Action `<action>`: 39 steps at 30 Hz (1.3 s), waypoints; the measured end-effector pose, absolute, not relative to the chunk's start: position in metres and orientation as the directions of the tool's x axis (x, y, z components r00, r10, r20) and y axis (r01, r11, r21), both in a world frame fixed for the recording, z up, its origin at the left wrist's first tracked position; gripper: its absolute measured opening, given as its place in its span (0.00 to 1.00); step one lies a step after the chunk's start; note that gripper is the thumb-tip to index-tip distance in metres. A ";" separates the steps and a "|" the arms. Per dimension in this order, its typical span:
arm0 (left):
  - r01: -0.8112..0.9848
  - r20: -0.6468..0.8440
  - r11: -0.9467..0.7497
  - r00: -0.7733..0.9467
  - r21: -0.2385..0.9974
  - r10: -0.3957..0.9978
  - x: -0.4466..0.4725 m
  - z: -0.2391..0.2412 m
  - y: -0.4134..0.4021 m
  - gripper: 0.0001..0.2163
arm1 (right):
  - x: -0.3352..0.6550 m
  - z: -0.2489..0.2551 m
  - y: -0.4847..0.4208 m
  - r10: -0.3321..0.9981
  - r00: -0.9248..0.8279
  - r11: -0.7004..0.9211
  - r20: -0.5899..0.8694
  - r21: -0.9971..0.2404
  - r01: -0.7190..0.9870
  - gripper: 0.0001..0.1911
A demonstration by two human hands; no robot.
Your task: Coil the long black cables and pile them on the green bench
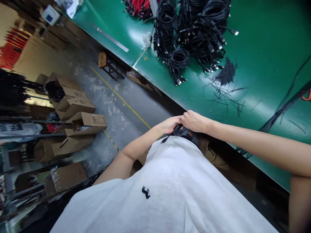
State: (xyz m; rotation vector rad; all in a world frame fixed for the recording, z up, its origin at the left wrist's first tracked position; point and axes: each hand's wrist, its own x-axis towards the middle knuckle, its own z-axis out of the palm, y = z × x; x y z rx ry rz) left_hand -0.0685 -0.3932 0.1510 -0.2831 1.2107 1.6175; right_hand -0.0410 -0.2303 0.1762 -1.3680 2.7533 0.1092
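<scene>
Both of my hands meet close to my body, just off the front edge of the green table (267, 64). My left hand (169, 124) and my right hand (194, 121) have their fingers closed around a small bundle of black cable (179, 131), partly hidden by my white shirt. A connector end of the cable sticks out to the left under my left hand. Further off on the table lies a big heap of coiled black cables (191, 32), with one neat coil (179, 59) in front of it.
A tuft of black ties (227, 73) and scattered loose ties (225, 95) lie on the table right of the heap. Red cables (138, 7) sit at the back. Open cardboard boxes (77, 126) stand on the grey floor to the left, and a wooden stool (107, 64) by the table.
</scene>
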 end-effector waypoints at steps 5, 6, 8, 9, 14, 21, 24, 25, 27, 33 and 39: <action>-0.728 -0.635 -0.131 -0.659 0.673 0.403 -0.071 0.142 -0.381 0.18 | -0.058 0.173 -0.232 -0.584 -0.792 0.811 -0.180 -0.091 -0.577 0.12; -0.657 -0.590 -0.105 -0.726 0.746 0.354 -0.072 0.140 -0.382 0.19 | -0.061 0.174 -0.233 -0.561 -0.811 0.828 -0.164 -0.092 -0.554 0.13; -0.442 -0.430 0.044 -0.841 0.896 0.328 -0.076 0.135 -0.386 0.21 | -0.064 0.175 -0.235 -0.547 -0.828 0.837 -0.124 -0.101 -0.538 0.14; -0.292 -0.330 0.157 -0.875 0.943 0.354 -0.078 0.135 -0.390 0.23 | -0.065 0.176 -0.235 -0.551 -0.828 0.834 -0.105 -0.105 -0.542 0.14; 0.456 -0.054 0.603 -0.767 0.655 0.639 -0.093 0.144 -0.414 0.26 | -0.065 0.180 -0.233 -0.604 -0.797 0.796 -0.020 -0.054 -0.603 0.15; 0.742 -0.076 0.561 -0.577 0.366 0.813 -0.114 0.150 -0.415 0.23 | -0.054 0.174 -0.242 -0.686 -0.721 0.728 -0.101 -0.112 -0.676 0.12; 0.641 -0.092 0.656 -0.684 0.399 0.724 -0.108 0.138 -0.398 0.12 | -0.056 0.168 -0.244 -0.607 -0.791 0.794 -0.077 -0.103 -0.599 0.15; 0.558 -0.108 0.711 -0.750 0.428 0.653 -0.103 0.135 -0.392 0.09 | -0.058 0.165 -0.243 -0.561 -0.824 0.827 -0.080 -0.091 -0.554 0.15; 0.363 -0.191 0.756 -0.824 0.544 0.533 -0.087 0.131 -0.383 0.10 | -0.062 0.161 -0.237 -0.472 -0.874 0.881 -0.117 -0.074 -0.467 0.16; 0.256 -0.265 0.502 -0.610 0.826 0.747 -0.064 0.147 -0.395 0.15 | -0.053 0.153 -0.216 -0.408 -0.900 0.912 -0.152 -0.028 -0.409 0.16; 0.562 -0.224 0.550 -0.545 0.618 0.808 -0.099 0.140 -0.388 0.11 | -0.031 0.151 -0.223 -0.689 -0.725 0.724 -0.017 -0.070 -0.686 0.18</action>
